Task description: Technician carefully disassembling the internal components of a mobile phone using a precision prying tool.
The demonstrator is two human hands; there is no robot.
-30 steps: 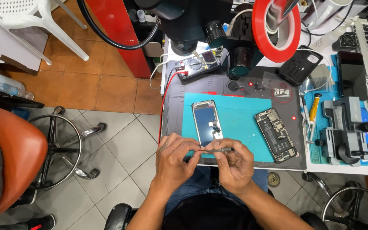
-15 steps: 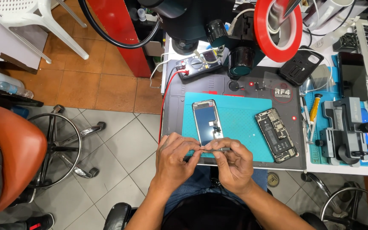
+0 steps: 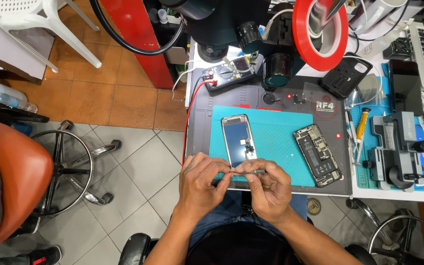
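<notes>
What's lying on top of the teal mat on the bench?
A phone screen lies on the teal mat. The left hand and right hand cover the mat's near edge, so anything there is hidden.

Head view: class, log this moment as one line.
left hand: pinching thin tool | right hand: gripping thin tool | phone screen: on teal mat

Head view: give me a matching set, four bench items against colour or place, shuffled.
Things:
1. phone screen
2. opened phone body
3. tape roll
4. stool seat

Descriptions:
A. red ring, top of view
B. orange, at far left
C. left part of the teal mat, just beyond both hands
D. right edge of the teal mat, insides showing

Pairs: 1-C, 2-D, 3-A, 4-B
</notes>
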